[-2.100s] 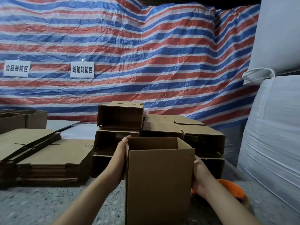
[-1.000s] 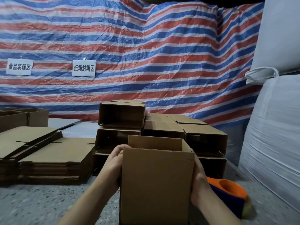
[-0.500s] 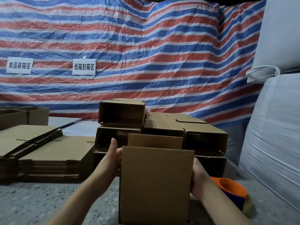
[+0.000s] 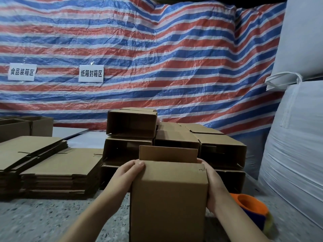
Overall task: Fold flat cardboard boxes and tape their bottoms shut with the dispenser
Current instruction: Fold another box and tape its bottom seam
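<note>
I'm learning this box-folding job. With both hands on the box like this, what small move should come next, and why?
Probably fold the far flap down toward you. It stands upright, while the left hand and right hand press at the top corners of the cardboard box, seemingly on the side flaps. The tape dispenser lies unheld at the right.

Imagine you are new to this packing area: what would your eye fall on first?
First, the red, white and blue striped tarpaulin filling the back wall. Next, the upright brown cardboard box in the foreground, gripped at its sides by the left hand and right hand. An orange and blue tape dispenser sits at lower right.
</note>
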`<state>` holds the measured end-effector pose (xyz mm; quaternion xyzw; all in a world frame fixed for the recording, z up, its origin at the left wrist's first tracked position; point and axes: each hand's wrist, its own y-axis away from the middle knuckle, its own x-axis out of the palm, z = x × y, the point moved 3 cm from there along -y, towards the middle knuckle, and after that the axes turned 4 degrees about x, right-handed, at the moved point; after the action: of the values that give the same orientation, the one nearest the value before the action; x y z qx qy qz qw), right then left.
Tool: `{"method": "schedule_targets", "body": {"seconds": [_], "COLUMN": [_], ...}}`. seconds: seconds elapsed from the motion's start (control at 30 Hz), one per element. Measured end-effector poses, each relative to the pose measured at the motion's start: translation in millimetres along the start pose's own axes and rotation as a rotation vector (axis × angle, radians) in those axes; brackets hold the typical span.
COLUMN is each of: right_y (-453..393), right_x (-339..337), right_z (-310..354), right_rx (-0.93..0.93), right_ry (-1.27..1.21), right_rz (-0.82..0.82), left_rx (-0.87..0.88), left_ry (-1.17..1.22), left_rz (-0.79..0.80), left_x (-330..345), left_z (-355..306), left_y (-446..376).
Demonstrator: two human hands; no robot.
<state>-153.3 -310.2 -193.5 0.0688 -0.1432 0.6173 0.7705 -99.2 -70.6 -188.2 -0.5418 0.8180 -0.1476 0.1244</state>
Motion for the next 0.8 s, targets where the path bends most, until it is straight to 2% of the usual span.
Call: {"method": "schedule_targets", "body": {"seconds": [0.13, 0.27, 0.47, 0.6, 0.8], "right_y": [2.0, 7.6, 3.4, 2.7, 3.9], "right_x": [0.1, -2.5, -7.8, -6.9, -8.7], "right_z": [-2.3, 0.6, 6.9, 8.0, 8.6], "right_rx": [0.006, -0.042, -0.077, -0.105, -0.122], "right_ry": [-0.076, 0.006, 0.141, 0.134, 0.103], "right_rz": [0.035, 0.138, 0.178, 0.163, 0.176], "left_rx": [-0.015, -0.050, -0.118, -0.122, -0.074], "left_ry": [0.026, 0.104, 0.218, 0.266, 0.310], "left_rz": [-0.093, -0.190, -0.065, 0.037, -0.035], "left_x": [7.9, 10.6, 8.4, 5.9, 9.1], "left_z": [3.8, 8.6, 9.2, 3.7, 4.6], "left_y": [-4.0, -10.8, -16.2, -17.7, -13.7]}}
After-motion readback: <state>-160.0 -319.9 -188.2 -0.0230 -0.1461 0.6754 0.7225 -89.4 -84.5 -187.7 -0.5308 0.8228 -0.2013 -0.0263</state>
